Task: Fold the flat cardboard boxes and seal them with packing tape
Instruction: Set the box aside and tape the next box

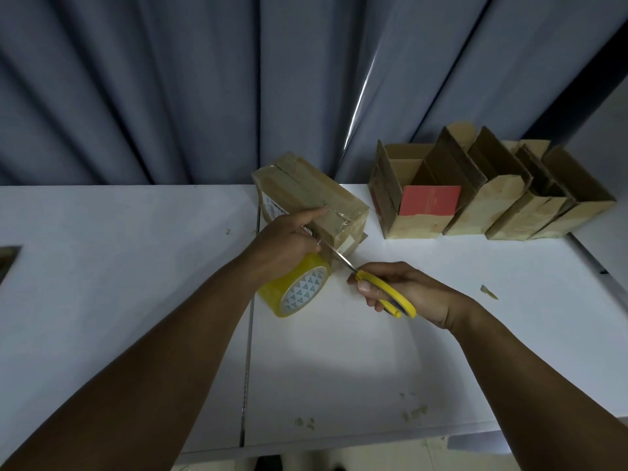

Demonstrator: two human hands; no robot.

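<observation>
Gripping one yellow tape roll (299, 290) against the single sealed box (306, 188) at the table's (136, 266) far middle, the left hand (285, 241) lays its forefinger on the box top. The right hand (418, 294) clenches its fingers round one pair of scissors (384, 290), blades at the tape. Four open boxes (492, 198), as far as can be counted, stand to the right.

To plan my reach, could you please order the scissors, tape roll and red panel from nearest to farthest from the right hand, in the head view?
1. scissors: held in the right hand.
2. tape roll: just to its left.
3. red panel: far back, slightly right.
</observation>
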